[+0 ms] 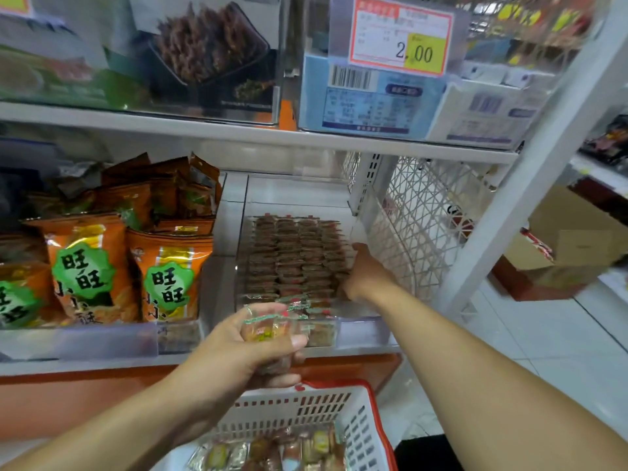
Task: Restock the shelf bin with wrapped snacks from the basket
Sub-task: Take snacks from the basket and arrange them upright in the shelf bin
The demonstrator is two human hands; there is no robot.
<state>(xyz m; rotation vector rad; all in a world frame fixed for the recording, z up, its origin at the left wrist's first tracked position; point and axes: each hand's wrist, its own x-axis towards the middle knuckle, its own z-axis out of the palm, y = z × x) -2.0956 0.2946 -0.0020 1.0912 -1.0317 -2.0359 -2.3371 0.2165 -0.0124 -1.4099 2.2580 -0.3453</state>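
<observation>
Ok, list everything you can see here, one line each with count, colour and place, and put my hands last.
bin: one, clear, lower shelf, middle
snack rows: several rows, brown with red, packed in the bin
basket: one, white with red rim, below the shelf
basket snacks: many, clear wraps over brown and yellow, in the basket
orange bags: several, orange with green badges, lower shelf, left of the bin
price tag: one, red, white and yellow, reads 2.00, upper shelf
boxes: a few, pale blue, upper shelf behind the tag
mesh panel: one, white, right of the bin
left hand: holds a bunch of wrapped snacks in front of the bin
right hand: reaches into the bin's right side
</observation>
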